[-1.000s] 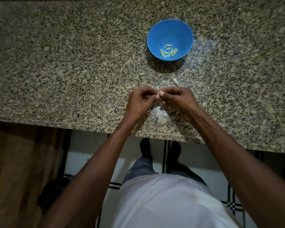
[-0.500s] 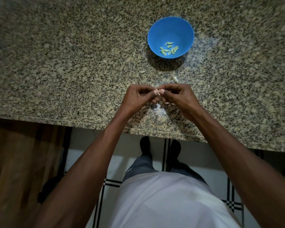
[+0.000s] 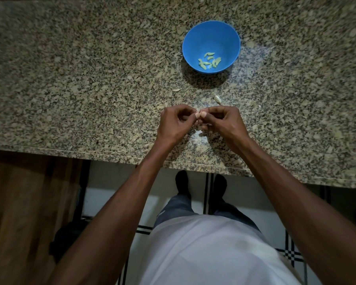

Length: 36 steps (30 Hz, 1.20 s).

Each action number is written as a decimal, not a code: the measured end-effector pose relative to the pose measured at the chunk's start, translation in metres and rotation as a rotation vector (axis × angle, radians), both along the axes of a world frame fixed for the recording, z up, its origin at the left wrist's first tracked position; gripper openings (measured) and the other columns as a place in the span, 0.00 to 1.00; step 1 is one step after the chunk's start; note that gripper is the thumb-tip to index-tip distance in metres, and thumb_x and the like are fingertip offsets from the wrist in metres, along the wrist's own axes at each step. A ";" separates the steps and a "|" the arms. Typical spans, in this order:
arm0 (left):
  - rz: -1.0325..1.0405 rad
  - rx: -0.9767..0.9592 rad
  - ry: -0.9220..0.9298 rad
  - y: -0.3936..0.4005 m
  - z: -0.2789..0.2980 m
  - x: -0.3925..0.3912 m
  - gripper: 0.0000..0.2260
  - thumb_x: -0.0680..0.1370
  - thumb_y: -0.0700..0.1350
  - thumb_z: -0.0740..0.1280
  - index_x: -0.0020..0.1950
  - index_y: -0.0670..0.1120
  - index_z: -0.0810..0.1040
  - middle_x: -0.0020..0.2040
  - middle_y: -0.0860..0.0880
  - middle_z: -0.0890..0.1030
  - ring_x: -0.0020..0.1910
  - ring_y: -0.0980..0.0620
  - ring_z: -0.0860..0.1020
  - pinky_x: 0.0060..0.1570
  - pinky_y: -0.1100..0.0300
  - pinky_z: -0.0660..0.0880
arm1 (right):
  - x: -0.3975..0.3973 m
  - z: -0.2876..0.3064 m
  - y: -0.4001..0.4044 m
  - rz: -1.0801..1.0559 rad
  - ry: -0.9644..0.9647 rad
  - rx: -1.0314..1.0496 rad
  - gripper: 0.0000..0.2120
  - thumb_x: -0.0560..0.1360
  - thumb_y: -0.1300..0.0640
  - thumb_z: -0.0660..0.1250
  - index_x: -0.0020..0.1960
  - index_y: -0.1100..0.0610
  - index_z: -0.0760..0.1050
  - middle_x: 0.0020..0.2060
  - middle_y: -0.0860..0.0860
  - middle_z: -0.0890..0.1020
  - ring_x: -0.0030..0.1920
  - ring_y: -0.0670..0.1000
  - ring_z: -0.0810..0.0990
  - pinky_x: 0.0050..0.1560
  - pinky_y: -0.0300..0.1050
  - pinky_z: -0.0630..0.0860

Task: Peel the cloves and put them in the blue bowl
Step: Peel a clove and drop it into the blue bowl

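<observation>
A blue bowl (image 3: 211,33) stands on the granite counter beyond my hands, with several pale peeled cloves (image 3: 209,61) lying in its bottom. My left hand (image 3: 174,125) and my right hand (image 3: 224,124) meet over the counter near its front edge, thumb tips side by side. Together they pinch a small clove between them; only a sliver of it shows, the rest hidden by my fingers. A papery piece of skin (image 3: 217,99) lies just beyond my right hand, and a smaller scrap (image 3: 176,90) sits to its left.
The speckled granite counter (image 3: 80,79) stretches wide to the left and right. A whitish patch of skin bits (image 3: 199,136) lies under my hands. The counter's front edge (image 3: 111,154) runs just behind my wrists, with tiled floor and my feet below.
My hands have stayed together, pinching the clove, and have shifted only slightly. The view has tilted a little, so the bowl sits marginally lower in the frame.
</observation>
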<state>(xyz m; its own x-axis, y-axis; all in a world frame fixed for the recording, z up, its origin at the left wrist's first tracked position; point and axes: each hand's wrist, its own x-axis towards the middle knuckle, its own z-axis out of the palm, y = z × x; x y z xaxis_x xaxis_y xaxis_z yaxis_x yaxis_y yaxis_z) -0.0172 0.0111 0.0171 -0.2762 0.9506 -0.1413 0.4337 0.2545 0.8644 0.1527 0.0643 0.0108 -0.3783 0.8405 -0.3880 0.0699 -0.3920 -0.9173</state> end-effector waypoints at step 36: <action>0.164 -0.193 -0.322 -0.008 0.003 0.011 0.09 0.82 0.45 0.68 0.51 0.38 0.79 0.42 0.48 0.79 0.40 0.54 0.76 0.42 0.59 0.76 | -0.004 -0.001 -0.008 -0.087 0.184 -0.139 0.12 0.77 0.66 0.75 0.59 0.67 0.82 0.55 0.61 0.86 0.52 0.56 0.87 0.53 0.45 0.83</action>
<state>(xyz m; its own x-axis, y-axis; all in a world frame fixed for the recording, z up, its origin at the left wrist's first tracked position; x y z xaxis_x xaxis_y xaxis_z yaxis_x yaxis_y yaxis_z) -0.0061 0.0033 0.0201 -0.3344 0.8452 -0.4170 0.0885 0.4686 0.8789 0.1483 0.0560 0.0095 -0.3816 0.8162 -0.4338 -0.1332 -0.5129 -0.8480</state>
